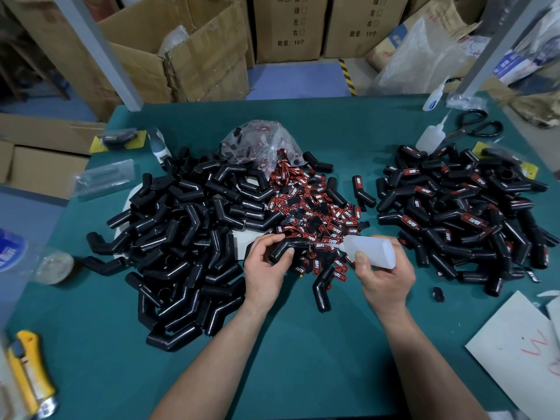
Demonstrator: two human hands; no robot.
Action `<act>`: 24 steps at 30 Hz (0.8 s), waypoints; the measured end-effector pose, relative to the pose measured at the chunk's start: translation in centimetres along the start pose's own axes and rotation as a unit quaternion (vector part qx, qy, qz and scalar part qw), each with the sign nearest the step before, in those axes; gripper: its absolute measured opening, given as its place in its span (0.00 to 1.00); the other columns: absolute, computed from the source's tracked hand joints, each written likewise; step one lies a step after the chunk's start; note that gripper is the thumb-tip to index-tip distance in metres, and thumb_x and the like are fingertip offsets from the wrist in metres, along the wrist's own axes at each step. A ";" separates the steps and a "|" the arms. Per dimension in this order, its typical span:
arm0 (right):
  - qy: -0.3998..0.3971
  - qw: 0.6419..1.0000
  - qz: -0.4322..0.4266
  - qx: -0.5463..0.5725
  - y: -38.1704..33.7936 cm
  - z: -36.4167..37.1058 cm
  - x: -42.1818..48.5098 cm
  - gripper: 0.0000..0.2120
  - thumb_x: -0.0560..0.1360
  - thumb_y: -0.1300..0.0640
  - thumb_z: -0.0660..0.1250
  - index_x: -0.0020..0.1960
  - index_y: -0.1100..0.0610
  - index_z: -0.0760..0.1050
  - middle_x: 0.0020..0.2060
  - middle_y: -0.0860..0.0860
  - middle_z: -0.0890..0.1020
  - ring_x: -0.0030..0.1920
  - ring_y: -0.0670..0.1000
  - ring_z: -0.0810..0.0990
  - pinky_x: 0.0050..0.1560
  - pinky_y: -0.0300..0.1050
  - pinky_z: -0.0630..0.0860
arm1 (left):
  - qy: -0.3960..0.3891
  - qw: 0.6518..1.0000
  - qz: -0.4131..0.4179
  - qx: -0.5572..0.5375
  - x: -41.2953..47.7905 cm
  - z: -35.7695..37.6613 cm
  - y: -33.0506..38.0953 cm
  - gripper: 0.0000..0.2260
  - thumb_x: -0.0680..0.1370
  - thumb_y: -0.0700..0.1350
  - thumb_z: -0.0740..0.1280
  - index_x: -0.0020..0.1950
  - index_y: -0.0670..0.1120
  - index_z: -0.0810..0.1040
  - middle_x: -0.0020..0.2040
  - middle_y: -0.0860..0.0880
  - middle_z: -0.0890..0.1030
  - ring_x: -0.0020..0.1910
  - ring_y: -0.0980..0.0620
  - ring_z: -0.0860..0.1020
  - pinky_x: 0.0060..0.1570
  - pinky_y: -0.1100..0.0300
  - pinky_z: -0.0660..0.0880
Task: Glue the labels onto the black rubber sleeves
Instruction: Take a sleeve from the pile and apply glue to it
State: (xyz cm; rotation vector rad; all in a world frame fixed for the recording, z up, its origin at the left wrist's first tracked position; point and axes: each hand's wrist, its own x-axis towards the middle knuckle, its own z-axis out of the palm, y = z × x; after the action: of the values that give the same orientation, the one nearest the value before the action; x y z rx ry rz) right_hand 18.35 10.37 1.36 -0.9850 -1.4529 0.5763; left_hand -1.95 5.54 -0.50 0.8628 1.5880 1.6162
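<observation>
Holding a bent black rubber sleeve (283, 248), the left hand (266, 268) has its fingers and thumb curled round it, low over the green bench (288, 344). The right hand (385, 277) grips a glue bottle (372, 250) made of soft, cloudy plastic. The bottle lies tipped on its side. Its thin nozzle points left at the sleeve, and I cannot tell if the tip touches it. I cannot tell how much glue is inside.

Just behind both hands lies a heap of small flat labels (315, 213), red and black with white letters. They spill out of a crinkly clear plastic bag (260, 140) that has more labels in it.

On the left is a big pile of plain sleeves (188, 237). They are shiny, black and bent like elbows. On the right is a pile of labelled sleeves (463, 213), each with a red tag stuck on.

Far right at the back stand two more bottles (430, 137) with pointy tops, next to black-handled scissors (475, 125). A white sheet (515, 344) with red marks lies at the near right. A yellow knife (30, 371) lies at the near left, and a tape roll (54, 266) sits further up.

Behind the bench are brown cardboard boxes (209, 50). One is open and has clear plastic poking out.
</observation>
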 end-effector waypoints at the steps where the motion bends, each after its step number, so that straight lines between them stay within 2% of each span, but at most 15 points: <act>1: 0.000 1.000 0.000 -0.002 0.0 0.0 0.0 0.11 0.72 0.56 0.71 0.52 0.57 0.75 0.45 0.42 0.75 0.47 0.36 0.77 0.47 0.30 0.73 | 0.000 1.000 0.000 -0.001 0.0 0.0 0.0 0.20 0.75 0.35 0.77 0.53 0.62 0.85 0.54 0.53 0.84 0.57 0.49 0.82 0.61 0.55 0.78; 6: 0.003 1.000 0.003 -0.010 -0.2 0.0 0.0 0.11 0.72 0.57 0.71 0.51 0.61 0.76 0.44 0.51 0.77 0.47 0.37 0.77 0.46 0.31 0.74 | -0.004 1.000 -0.005 -0.002 0.0 -0.1 0.0 0.19 0.75 0.36 0.77 0.53 0.62 0.84 0.54 0.54 0.84 0.56 0.50 0.82 0.60 0.56 0.79; 11: -0.002 1.000 0.001 -0.028 -0.5 0.2 0.0 0.14 0.72 0.57 0.71 0.48 0.69 0.77 0.44 0.54 0.77 0.47 0.36 0.77 0.45 0.32 0.74 | -0.005 1.000 -0.001 0.003 0.0 -0.1 0.0 0.19 0.75 0.35 0.77 0.52 0.61 0.84 0.54 0.55 0.84 0.57 0.50 0.82 0.61 0.55 0.79; 14: -0.001 1.000 0.005 -0.027 -0.6 0.1 0.1 0.14 0.72 0.58 0.71 0.48 0.69 0.77 0.44 0.54 0.77 0.47 0.36 0.77 0.46 0.32 0.74 | -0.007 1.000 0.003 0.003 0.0 -0.1 0.0 0.18 0.75 0.36 0.77 0.53 0.59 0.84 0.55 0.55 0.84 0.58 0.50 0.82 0.61 0.55 0.78; 20: -0.003 1.000 0.006 -0.031 -0.6 0.2 0.0 0.14 0.72 0.57 0.71 0.48 0.70 0.77 0.44 0.54 0.77 0.47 0.37 0.77 0.45 0.32 0.74 | -0.011 1.000 0.005 0.004 0.0 0.0 0.1 0.20 0.75 0.35 0.77 0.53 0.63 0.84 0.55 0.56 0.83 0.57 0.50 0.82 0.61 0.55 0.79; 24: 0.002 1.000 0.012 -0.023 -0.8 0.1 0.1 0.12 0.71 0.57 0.71 0.50 0.65 0.76 0.44 0.52 0.77 0.48 0.36 0.77 0.48 0.30 0.73 | -0.010 1.000 0.009 0.011 -0.1 0.0 0.2 0.20 0.75 0.36 0.77 0.52 0.63 0.84 0.55 0.55 0.84 0.58 0.50 0.82 0.62 0.52 0.78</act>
State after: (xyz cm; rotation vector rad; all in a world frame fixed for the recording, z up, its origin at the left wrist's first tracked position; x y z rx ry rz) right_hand 18.09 10.09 2.05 -1.0395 -1.4580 0.5597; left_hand -1.89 5.46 -0.29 0.9041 1.5909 1.6005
